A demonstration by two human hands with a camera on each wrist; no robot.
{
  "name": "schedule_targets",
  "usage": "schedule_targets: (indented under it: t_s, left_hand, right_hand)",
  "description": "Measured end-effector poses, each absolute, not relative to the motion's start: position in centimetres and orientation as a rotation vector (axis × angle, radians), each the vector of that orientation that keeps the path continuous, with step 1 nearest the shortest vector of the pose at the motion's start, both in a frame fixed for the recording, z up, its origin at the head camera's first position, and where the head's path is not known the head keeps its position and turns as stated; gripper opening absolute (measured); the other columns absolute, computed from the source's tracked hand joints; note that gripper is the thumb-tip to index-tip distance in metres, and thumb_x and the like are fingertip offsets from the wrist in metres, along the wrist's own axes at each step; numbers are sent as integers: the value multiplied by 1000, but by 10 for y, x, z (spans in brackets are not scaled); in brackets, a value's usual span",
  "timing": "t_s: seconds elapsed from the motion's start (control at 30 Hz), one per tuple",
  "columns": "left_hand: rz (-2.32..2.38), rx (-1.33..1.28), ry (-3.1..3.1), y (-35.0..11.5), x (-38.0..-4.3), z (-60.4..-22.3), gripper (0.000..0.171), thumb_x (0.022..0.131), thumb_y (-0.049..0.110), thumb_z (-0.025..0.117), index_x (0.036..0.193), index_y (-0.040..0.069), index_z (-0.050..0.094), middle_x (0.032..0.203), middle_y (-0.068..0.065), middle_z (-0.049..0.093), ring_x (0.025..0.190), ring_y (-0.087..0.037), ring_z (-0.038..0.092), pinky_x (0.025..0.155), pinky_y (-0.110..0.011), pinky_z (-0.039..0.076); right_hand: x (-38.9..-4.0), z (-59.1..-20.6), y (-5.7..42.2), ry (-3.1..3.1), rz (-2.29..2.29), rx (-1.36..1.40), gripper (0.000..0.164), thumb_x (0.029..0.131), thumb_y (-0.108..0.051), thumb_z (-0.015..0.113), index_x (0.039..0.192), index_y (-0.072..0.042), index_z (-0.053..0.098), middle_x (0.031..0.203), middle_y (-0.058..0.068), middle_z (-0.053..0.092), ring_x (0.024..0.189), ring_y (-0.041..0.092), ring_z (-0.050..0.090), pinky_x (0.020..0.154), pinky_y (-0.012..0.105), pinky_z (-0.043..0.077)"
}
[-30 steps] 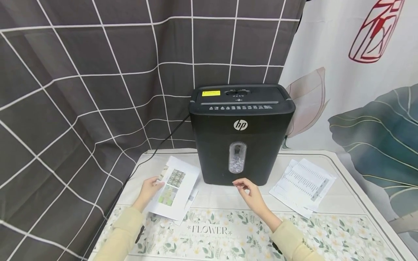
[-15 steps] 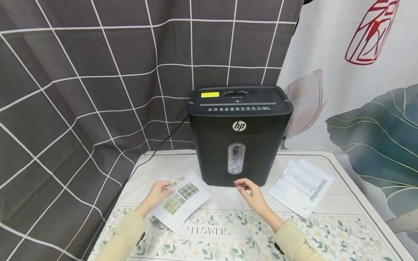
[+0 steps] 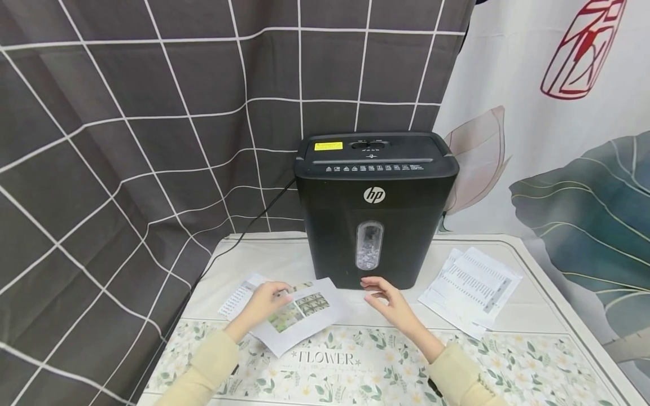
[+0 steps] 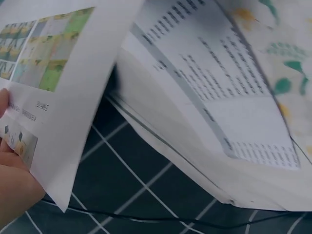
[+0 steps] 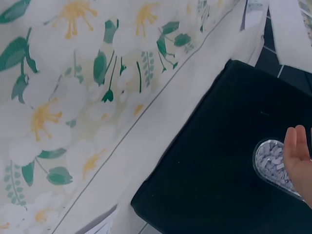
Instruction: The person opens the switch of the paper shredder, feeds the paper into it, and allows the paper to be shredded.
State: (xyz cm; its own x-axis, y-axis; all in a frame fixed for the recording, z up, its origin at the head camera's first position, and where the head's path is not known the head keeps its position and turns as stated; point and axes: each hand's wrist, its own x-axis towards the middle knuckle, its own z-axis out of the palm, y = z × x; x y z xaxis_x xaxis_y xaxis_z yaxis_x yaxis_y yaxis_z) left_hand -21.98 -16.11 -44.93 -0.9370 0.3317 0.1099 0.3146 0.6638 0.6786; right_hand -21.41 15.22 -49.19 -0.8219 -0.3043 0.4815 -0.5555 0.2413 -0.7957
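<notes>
Head view: printed sheet in the left hand, black shredder at 1 o'clock

Taking the printed sheet [image 3: 307,316] as the clock's centre, it hangs over the near side of the table, blocks of small colour pictures on its upward face. At 1 o'clock stands the shredder [image 3: 376,213], upright on the tabletop, with a yellow label [image 3: 328,146] toward 10 o'clock on its lid. Its oval window [image 3: 369,228], at 6 o'clock below the white logo [image 3: 374,195], shows pale paper shreds [image 3: 368,258] in the bin; the right wrist view shows them too.

The sheet lies between the hands, tilted; whether its lower edge touches the table cannot be told. The left hand [image 3: 264,303], at 10 o'clock, pinches its edge between thumb and fingers. The right hand [image 3: 391,303], toward 3 o'clock, is relaxed, fingers lightly bent and the thumb apart from them, in front of the shredder's base; contact there cannot be judged.

Farther out, text-covered papers [image 3: 238,296] lie at 9 o'clock, partly behind the left hand, and a loose paper pile [image 3: 462,293] sits well apart at 3 o'clock. A black cord [image 3: 254,219] runs past 11 o'clock, a dark checked curtain [image 3: 178,84] behind it. At 5 o'clock the flowered table cover [image 3: 365,352] reads "FLOWER"
</notes>
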Motion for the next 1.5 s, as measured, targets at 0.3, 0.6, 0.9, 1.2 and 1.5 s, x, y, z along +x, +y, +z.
schedule_targets:
  t_s: [0.3, 0.6, 0.9, 1.2, 1.5]
  left_hand:
    - [1076, 634, 2822, -136, -212, -444, 20, 88, 11, 61, 105, 1, 67, 109, -17, 68, 106, -34, 63, 94, -49, 49]
    - [1047, 737, 2776, -116, -207, -449, 20, 90, 15, 60, 106, 4, 67, 108, -12, 70, 105, -30, 64, 92, -47, 50]
    - [1018, 752, 2770, -111, -203, -453, 20, 90, 17, 60, 106, 8, 68, 105, -8, 71, 102, -26, 66, 91, -45, 52]
    - [1048, 683, 2754, -125, -201, -450, 26, 84, 21, 68, 107, 10, 67, 104, -6, 71, 97, -23, 66, 89, -43, 52]
    - [1224, 634, 2754, -146, -204, -439, 33, 80, 16, 72, 111, 7, 65, 107, -10, 69, 96, -26, 64, 78, -28, 54]
  right_hand:
    - [-207, -493, 147, -2414, 1654, 957, 61, 81, -5, 71, 135, 1, 43, 131, 25, 52, 117, 33, 54, 92, 36, 51]
    - [-204, -499, 144, -2460, 1776, 948, 42, 89, -7, 61, 125, 12, 50, 118, 30, 59, 103, 12, 66, 87, 27, 54]
    - [-203, -502, 144, -2441, 1946, 999, 29, 96, -5, 48, 114, 16, 54, 107, 33, 62, 93, 24, 69, 79, 37, 57]
    - [-200, -499, 153, -2446, 1948, 814, 27, 94, -1, 49, 112, 20, 53, 104, 36, 62, 90, 21, 70, 77, 35, 57]
    - [-205, -496, 164, -2320, 1981, 729, 26, 94, -1, 51, 107, 22, 53, 98, 34, 63, 85, -4, 66, 73, 21, 57]
